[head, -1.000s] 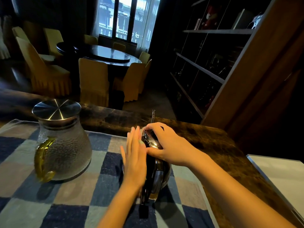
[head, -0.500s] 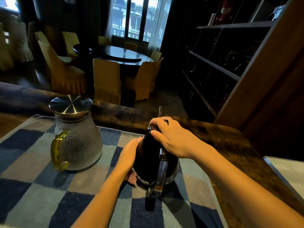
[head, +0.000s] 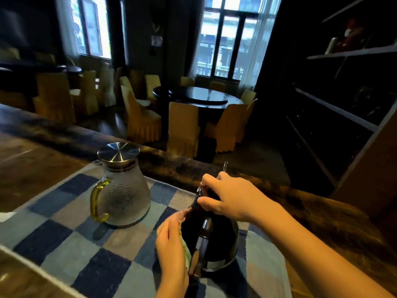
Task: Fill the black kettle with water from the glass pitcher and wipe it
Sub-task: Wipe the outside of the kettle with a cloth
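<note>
Step in hand: wiping, as I read it. The filling looks finished. The pitcher (head: 123, 190) stands upright left of centre with its steel lid (head: 118, 152) on, well apart from both your hands. I can't tell the water level in either vessel.

Kettle (head: 223, 244) sits lower centre on the checked mat (head: 64, 239), just right of the pitcher and not touching it. Its thin spout (head: 225, 165) pokes up behind your right hand.

Hands:
- Right hand (head: 229, 196): clamped on the kettle's top, thumb and fingers pinching it to brace it.
- Left hand (head: 171, 239): fingers curled over a pale cloth (head: 186, 252), pressing it against the kettle's left flank beside the handle.

Next move, my call: run the cloth around the body, keeping the top grip firm so the kettle doesn't skate on the mat. The right flank and the base ring are probably left to do, so you'll have to turn the kettle or reach across it. Watch the handle, it's in the cloth's path. If the kettle is full, don't tilt it towards the spout.

Writing: none legible. There's a pale label low on the kettle's base (head: 214, 264), too blurred to read. No brand shows on the pitcher or mat.
</note>
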Tool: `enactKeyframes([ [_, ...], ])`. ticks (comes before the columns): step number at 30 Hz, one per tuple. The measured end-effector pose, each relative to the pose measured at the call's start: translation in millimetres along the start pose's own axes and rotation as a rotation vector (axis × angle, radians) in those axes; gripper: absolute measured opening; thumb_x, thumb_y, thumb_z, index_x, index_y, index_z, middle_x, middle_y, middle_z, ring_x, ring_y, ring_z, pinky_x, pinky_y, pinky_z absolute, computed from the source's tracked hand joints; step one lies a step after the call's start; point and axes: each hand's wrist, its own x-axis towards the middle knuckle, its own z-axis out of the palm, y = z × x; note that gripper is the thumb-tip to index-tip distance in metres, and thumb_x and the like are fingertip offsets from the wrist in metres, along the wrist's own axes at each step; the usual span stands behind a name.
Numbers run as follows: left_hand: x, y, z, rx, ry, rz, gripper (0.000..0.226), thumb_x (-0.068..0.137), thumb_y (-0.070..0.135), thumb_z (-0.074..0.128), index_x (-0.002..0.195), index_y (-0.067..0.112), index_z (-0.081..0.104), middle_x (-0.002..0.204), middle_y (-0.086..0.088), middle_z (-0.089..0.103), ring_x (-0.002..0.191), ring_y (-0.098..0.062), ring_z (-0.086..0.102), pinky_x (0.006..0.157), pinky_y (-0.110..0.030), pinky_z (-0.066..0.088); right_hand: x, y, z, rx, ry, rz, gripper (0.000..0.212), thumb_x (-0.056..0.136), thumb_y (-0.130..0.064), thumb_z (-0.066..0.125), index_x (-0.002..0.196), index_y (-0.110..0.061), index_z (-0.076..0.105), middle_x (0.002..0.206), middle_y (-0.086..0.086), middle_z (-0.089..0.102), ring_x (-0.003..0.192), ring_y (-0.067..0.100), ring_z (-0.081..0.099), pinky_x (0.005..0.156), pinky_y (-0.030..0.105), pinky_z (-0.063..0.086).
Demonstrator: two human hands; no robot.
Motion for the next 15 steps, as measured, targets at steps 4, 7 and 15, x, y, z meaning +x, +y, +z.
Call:
enactKeyframes([
  [4,-26,34,14,0.074,-0.148,0.309,0.02,0.093,0.02,0.053,0.092,0.019,0.073,0.091,-0.003,0.073,0.09,-0.019,0.068,0.079,-0.037,0.054,7,12,16,0.441,0.147,-0.079,0.025,0.086,-0.05,0.057,0.097,-0.028,0.048,0.099,-0.005,0.051,0.084,0.012,0.057,0.073,0.03,0.048],
  [7,-52,33,15,0.367,-0.142,0.654,0.008,0.083,0.025,0.064,0.082,0.03,0.071,0.082,0.007,0.067,0.081,-0.008,0.064,0.072,-0.021,0.047,10,16,36,0.658,0.311,-0.012,0.009,0.085,-0.036,0.059,0.088,-0.03,0.053,0.093,-0.01,0.054,0.083,0.006,0.056,0.078,0.035,0.048],
  [15,-61,35,11,0.779,-0.102,0.972,0.006,0.078,0.024,0.073,0.077,0.029,0.069,0.08,0.016,0.064,0.083,-0.003,0.059,0.073,-0.023,0.046,18,19,47,0.693,0.333,0.009,0.005,0.083,-0.036,0.057,0.085,-0.035,0.053,0.093,-0.01,0.054,0.09,0.019,0.06,0.079,0.039,0.048],
])
